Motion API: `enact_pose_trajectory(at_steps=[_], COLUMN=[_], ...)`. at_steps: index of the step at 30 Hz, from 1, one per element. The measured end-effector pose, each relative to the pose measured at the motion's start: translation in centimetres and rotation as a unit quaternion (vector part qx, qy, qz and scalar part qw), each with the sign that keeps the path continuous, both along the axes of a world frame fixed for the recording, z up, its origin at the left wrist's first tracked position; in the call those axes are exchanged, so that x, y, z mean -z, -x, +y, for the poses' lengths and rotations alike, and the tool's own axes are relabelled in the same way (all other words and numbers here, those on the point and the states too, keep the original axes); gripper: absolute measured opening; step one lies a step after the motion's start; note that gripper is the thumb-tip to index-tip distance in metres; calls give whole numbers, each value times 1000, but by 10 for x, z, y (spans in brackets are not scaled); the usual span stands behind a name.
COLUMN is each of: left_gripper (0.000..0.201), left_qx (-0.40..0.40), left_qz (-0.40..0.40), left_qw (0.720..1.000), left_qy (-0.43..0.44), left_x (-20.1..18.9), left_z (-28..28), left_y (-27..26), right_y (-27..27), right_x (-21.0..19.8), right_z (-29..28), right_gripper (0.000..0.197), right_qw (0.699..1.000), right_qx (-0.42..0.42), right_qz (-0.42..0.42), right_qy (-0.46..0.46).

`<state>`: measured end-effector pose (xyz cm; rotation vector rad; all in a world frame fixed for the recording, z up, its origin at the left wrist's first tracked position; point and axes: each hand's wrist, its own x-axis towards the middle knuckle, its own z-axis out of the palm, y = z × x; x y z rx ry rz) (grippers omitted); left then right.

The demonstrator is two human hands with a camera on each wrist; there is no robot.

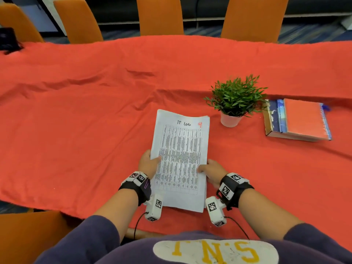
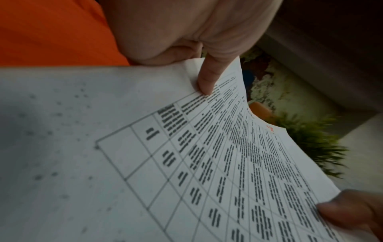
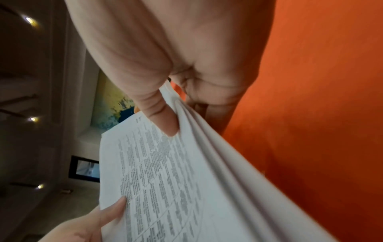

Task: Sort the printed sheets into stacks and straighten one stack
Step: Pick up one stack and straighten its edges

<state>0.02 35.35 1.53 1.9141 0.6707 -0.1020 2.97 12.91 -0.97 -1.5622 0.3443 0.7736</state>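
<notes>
The sheets (image 1: 181, 159), a bundle headed "IT LOG", are held over the red cloth (image 1: 76, 121) just in front of the person, pinched on one long edge by the left hand (image 1: 147, 164) and on the other by the right hand (image 1: 212, 171), thumbs on top. The long axis runs away from the body, heading farthest off. Before any sorting, the bundle is probably best set down flat; edges fan loosely on the right, so a gentle grip is advised. A potted plant (image 1: 235, 101) stands nearby.

Navy sleeves (image 1: 91, 239), black wristbands (image 1: 137, 187) carrying white tagged cameras (image 1: 154, 207).
</notes>
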Motion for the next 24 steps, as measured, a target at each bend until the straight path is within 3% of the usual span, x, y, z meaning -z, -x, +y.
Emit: enact_pose_trajectory(at_steps=[5, 12, 17, 24], left_gripper=[26, 27, 40, 41], left_qx=[40, 109, 112, 50], left_qz=[-92, -129, -188, -234], left_qw=[991, 978, 968, 954], left_qy=[85, 124, 125, 180], left_x=[-32, -46, -52, -54], left_z=[-99, -241, -307, -336], left_y=[-15, -29, -30, -21], right_y=[-11, -13, -19, -12], right_x=[-33, -57, -65, -69], right_z=[-107, -248, -305, -336], right_gripper=[40, 36, 40, 37], right_qw=[997, 983, 963, 958], right_qx=[25, 124, 151, 124], right_qz=[-59, -129, -214, -259], right_qy=[-34, 41, 59, 19])
